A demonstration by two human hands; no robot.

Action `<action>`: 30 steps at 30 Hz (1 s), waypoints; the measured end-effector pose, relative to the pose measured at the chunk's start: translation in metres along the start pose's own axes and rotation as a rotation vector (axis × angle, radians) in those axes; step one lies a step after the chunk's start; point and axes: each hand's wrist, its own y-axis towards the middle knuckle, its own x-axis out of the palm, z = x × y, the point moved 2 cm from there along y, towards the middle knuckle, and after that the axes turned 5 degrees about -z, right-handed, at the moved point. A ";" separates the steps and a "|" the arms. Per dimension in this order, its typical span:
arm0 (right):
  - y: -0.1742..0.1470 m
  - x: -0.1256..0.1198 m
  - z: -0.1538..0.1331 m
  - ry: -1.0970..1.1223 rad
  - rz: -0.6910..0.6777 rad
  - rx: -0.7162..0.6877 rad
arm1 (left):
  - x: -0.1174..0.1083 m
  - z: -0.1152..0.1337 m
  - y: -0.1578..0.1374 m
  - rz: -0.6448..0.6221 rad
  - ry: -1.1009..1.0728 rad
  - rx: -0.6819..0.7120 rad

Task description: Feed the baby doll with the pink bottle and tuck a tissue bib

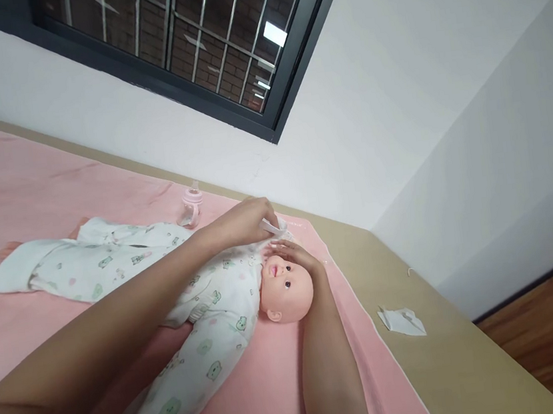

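- White garment w/ small green + pink prints (220,288) is on the bald, pink plastic doll (290,292), lying at ctr of frame, head right of ctr, feet toward left edge, on the pink blanket (247,378).
- Left hand (249,222), just above ctr: fingers closed, pinching a white cloth edge (275,226), prob. the far sleeve's cuff.
- Right hand (301,255), right of ctr: curled round the top of doll's head, fingers bent toward that cloth; can't tell if they grip anything, b/c tips are partly hidden.
- Step in hand, my read: working the far sleeve at doll's arm. Near sleeve runs to bottom left; can't tell if its arm is fully in.
- Next move prob. calls for: cloth edge held open, doll's hand guided w/ the other hand, no yanking on the arm.
- Nearby: clear baby bottle w/ pink collar (192,204), upper ctr-left, well apart from doll's head.
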 end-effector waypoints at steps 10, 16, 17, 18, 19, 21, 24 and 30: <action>-0.033 0.020 -0.116 -0.348 0.071 -0.493 | -0.008 -0.009 -0.002 0.126 0.248 -0.048; -0.039 0.064 -0.132 -0.652 0.140 -0.435 | -0.007 -0.016 0.002 0.196 0.247 -0.165; -0.038 0.066 -0.132 -0.670 0.168 -0.432 | -0.008 -0.016 0.001 0.197 0.233 -0.171; -0.036 0.065 -0.131 -0.681 0.197 -0.431 | -0.009 -0.016 0.001 0.203 0.220 -0.177; -0.033 0.062 -0.130 -0.690 0.231 -0.427 | -0.011 -0.017 0.000 0.213 0.208 -0.187; -0.029 0.049 -0.125 -0.710 0.332 -0.387 | -0.014 -0.019 -0.001 0.239 0.186 -0.205; -0.027 0.015 -0.110 -0.729 0.507 -0.235 | -0.019 -0.022 -0.003 0.260 0.163 -0.221; -0.036 -0.031 -0.080 -0.500 0.587 0.004 | -0.020 -0.025 -0.004 0.222 0.128 -0.191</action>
